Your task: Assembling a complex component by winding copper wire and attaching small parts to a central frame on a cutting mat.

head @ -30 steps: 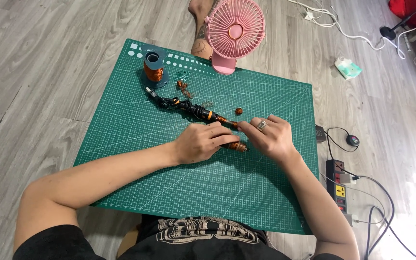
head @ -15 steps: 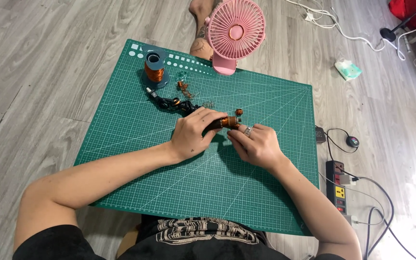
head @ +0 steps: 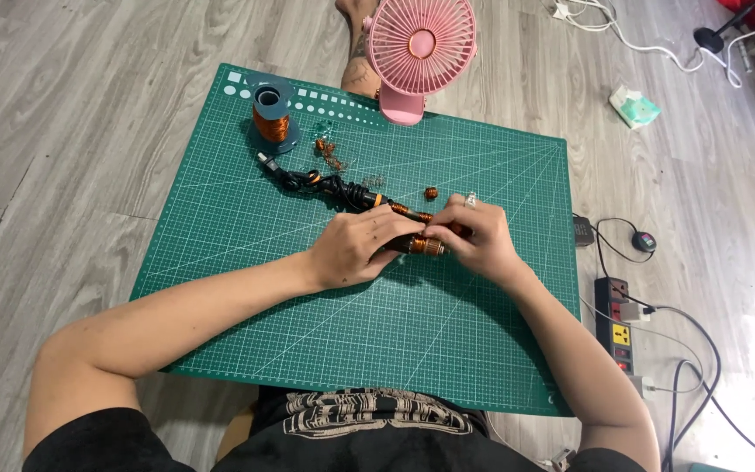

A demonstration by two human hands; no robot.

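Note:
My left hand (head: 362, 246) and my right hand (head: 475, 238) meet over the middle of a green cutting mat (head: 246, 288). Both grip a dark pen-shaped tool (head: 419, 246) with orange bands, and its knurled metal end shows between my fingers. A black cord (head: 312, 183) runs from the tool up and left across the mat. A small orange part (head: 431, 192) lies just beyond my right hand. A spool of copper wire (head: 272, 120) stands on a grey base at the mat's far left, with scraps of copper wire (head: 329, 154) near it.
A pink desk fan (head: 419, 50) stands at the mat's far edge, with a person's foot (head: 356, 52) behind it. A power strip (head: 619, 325) with cables lies on the wooden floor to the right. A small green packet (head: 634, 107) lies further back.
My hands came together over the tool. The right hand slid left and closed on its end, while the left hand shifted slightly up the mat.

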